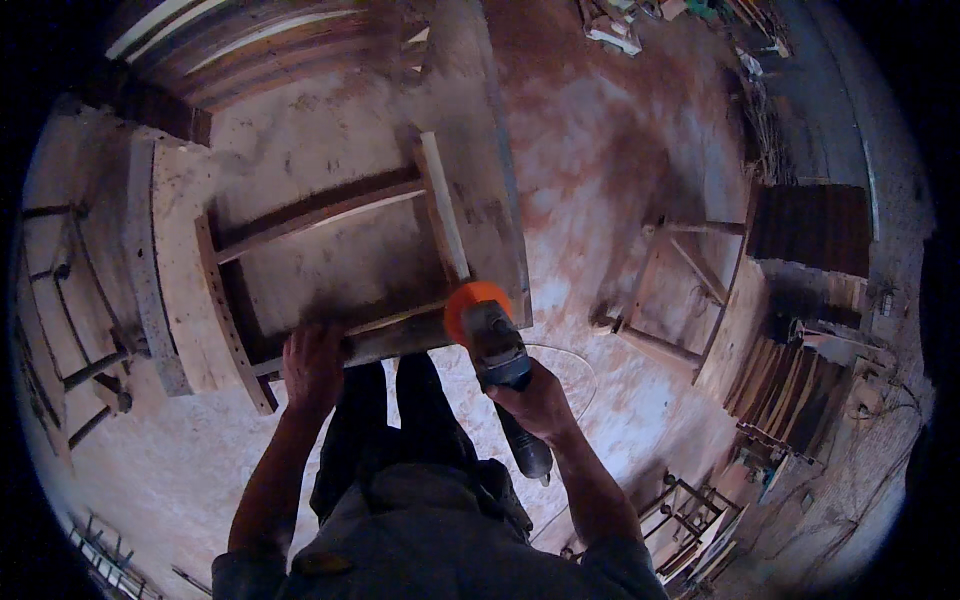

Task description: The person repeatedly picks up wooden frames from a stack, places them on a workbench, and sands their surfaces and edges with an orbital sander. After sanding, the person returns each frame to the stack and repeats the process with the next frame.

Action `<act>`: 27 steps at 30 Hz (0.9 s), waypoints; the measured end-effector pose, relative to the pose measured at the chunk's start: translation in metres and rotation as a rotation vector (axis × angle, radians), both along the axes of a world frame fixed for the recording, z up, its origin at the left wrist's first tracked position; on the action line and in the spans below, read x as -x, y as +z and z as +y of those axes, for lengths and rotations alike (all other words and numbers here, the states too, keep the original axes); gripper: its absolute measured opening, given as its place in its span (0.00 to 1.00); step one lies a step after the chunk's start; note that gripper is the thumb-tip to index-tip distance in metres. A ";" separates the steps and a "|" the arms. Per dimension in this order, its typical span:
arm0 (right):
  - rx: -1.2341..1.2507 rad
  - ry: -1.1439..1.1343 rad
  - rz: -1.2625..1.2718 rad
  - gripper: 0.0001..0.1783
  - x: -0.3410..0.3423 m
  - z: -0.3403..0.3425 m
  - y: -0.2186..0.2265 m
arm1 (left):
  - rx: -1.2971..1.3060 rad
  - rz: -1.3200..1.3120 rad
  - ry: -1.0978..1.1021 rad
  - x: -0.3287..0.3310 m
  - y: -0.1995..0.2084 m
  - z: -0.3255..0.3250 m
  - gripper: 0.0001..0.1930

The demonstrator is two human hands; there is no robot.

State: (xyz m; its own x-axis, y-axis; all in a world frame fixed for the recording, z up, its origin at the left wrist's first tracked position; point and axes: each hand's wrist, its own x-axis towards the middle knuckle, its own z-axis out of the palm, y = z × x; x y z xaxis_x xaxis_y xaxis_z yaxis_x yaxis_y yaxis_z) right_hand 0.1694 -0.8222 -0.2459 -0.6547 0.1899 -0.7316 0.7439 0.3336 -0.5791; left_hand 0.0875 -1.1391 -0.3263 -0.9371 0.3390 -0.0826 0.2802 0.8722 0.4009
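Note:
A wooden frame (320, 212) of four joined bars lies on the workbench (330, 120) in front of me. My left hand (313, 365) grips its near bar toward the left end, with the fingers over the top. In my right hand (535, 398) is an angle grinder (500, 352), its dark body wrapped by the fingers and its tail hanging toward me. The grinder's orange disc (470, 305) is at the frame's near right corner, where the near bar meets the right bar (445, 205). Whether the disc touches the wood I cannot tell.
Stacked boards (270, 50) lie at the bench's far left. Metal-legged stands (90, 330) are at the left edge. On the dusty floor to the right stand another wooden frame (690, 290) and piles of dark slats (790, 390). A thin cable (590, 375) loops across the floor.

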 end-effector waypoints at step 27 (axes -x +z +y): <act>-0.016 -0.047 0.180 0.24 0.168 -0.015 -0.014 | -0.618 -0.382 0.867 -0.078 -0.001 -0.108 0.13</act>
State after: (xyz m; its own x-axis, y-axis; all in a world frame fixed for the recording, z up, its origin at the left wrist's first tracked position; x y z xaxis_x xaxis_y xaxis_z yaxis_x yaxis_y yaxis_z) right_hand 0.0018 -0.8372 -0.2600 -0.7648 0.2345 -0.6001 0.6439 0.3109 -0.6991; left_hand 0.1650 -1.2471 -0.3270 -0.8249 -0.3313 -0.4580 -0.5567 0.3354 0.7600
